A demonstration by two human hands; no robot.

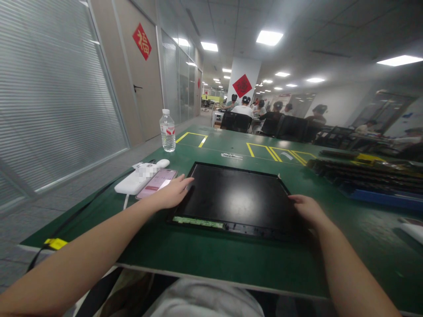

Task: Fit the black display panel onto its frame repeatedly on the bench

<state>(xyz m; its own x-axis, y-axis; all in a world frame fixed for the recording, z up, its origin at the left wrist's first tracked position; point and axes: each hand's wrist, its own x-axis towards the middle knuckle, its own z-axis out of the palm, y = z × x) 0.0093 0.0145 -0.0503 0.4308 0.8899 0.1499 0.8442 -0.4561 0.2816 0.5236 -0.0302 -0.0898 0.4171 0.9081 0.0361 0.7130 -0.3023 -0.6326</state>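
Apparently for steadiness, the left hand (173,192), fingers loosely spread, and the right hand (309,211), its grip unclear, touch opposite edges of the black LCD panel (231,196) lying flat at frame centre.

One left hand (174,192), one right hand (308,210), one glossy panel (239,196), one bottle (168,132) and one pink phone (160,182) are counted

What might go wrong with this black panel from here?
The green circuit strip along the near edge of the black panel looks exposed, so a knock could damage it. The phone lies beside the left hand; a leftward swing might bump it. The upright bottle could tip if struck.
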